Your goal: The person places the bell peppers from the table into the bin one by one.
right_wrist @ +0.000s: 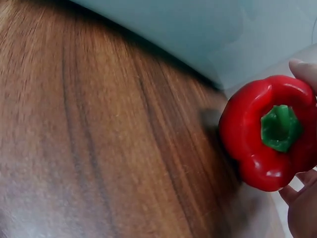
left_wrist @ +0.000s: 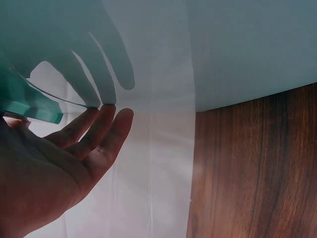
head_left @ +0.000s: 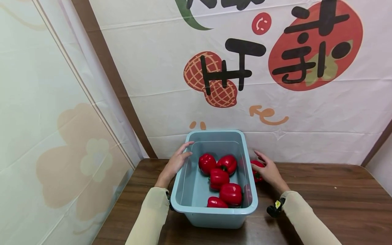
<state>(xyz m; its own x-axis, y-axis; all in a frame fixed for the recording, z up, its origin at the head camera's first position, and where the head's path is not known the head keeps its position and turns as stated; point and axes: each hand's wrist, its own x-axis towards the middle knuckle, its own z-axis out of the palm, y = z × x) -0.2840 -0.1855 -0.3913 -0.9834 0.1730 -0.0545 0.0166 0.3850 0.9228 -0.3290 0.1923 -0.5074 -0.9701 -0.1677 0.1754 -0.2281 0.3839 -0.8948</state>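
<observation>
A light blue plastic bin [head_left: 214,217] stands on the table with several red bell peppers [head_left: 218,178] lying inside. At its left side is my left hand [head_left: 176,163], thumb and forefinger by the rim. In the left wrist view that hand's [left_wrist: 74,153] other fingers, nearly straight, touch the bin's glossy outer wall [left_wrist: 153,44]. Outside the bin on the right, my right hand [head_left: 269,172] holds another red bell pepper [head_left: 257,175]. The right wrist view shows this pepper's green stem, with thumb and fingers on opposite sides; most of the hand is cut off there.
Brown wood-grain table [head_left: 330,190] extends to both sides of the bin. A white printed cloth wall [head_left: 153,61] rises directly behind it, and another cloth panel [head_left: 61,136] stands on the left. A dark wrist device [head_left: 275,207] sits at the right wrist.
</observation>
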